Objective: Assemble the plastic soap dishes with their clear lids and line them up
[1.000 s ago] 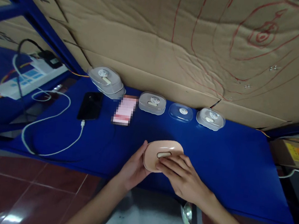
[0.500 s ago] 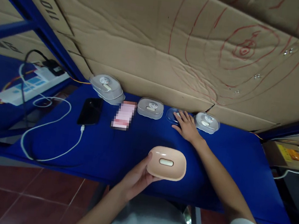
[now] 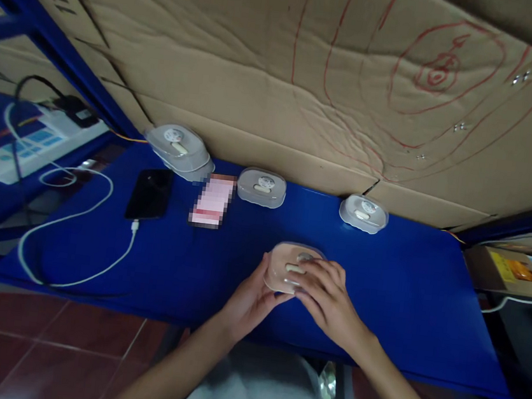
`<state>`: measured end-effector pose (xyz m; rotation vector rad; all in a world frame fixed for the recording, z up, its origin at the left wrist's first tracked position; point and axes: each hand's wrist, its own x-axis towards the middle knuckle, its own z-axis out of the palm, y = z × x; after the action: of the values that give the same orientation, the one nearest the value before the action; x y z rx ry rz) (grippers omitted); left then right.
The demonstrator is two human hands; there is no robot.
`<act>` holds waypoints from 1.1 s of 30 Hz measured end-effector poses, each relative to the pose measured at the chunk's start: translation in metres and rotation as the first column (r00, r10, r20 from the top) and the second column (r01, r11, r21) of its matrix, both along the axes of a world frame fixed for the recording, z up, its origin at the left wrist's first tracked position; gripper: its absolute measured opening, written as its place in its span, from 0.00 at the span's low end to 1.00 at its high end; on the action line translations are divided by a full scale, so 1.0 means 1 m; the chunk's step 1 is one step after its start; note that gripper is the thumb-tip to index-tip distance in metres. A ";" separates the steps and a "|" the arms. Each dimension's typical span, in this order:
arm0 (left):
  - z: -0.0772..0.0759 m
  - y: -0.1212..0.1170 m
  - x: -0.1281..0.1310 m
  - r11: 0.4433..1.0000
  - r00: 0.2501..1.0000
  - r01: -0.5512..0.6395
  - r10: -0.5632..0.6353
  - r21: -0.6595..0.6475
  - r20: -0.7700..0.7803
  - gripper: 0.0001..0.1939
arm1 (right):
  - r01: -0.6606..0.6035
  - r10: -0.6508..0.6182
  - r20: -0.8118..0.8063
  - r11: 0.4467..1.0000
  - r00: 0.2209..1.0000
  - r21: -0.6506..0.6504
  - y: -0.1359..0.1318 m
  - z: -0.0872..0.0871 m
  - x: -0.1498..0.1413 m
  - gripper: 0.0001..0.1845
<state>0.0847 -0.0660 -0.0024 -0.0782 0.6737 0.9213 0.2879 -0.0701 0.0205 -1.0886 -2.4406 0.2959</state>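
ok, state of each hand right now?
Left hand: closed on the peach, rounded, plastic-looking dish, holding its left side.
Right hand: fingers on the clear, rounded plastic lid over it; whether they grip can't be told.

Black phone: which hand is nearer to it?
Left. The left hand is right of the black phone, toward the person; the right hand is farther right, at the peach case.

Peach rnd'd box [image 3: 281, 262] w/ clr lid [image 3: 305, 257] atop; fit unclear
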 end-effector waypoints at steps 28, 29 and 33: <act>-0.025 -0.015 -0.033 0.978 0.994 0.070 -0.085 0.197 0.070 0.34 | 0.268 -0.301 0.251 0.951 0.920 0.157 0.171 -0.024 0.089 0.42; -0.025 -0.015 -0.034 0.973 0.993 0.090 -0.104 0.214 0.058 0.33 | 0.333 -0.362 0.263 0.931 0.895 0.148 0.167 -0.025 0.109 0.43; -0.026 -0.011 -0.023 0.954 0.984 0.166 -0.178 0.251 0.024 0.28 | 0.435 -0.456 0.303 0.890 0.837 0.136 0.130 -0.030 0.155 0.39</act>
<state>0.0615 -0.0766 -0.0281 0.1794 0.5089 0.8260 0.4428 0.0603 -0.0091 -1.7514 -2.3456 -0.1237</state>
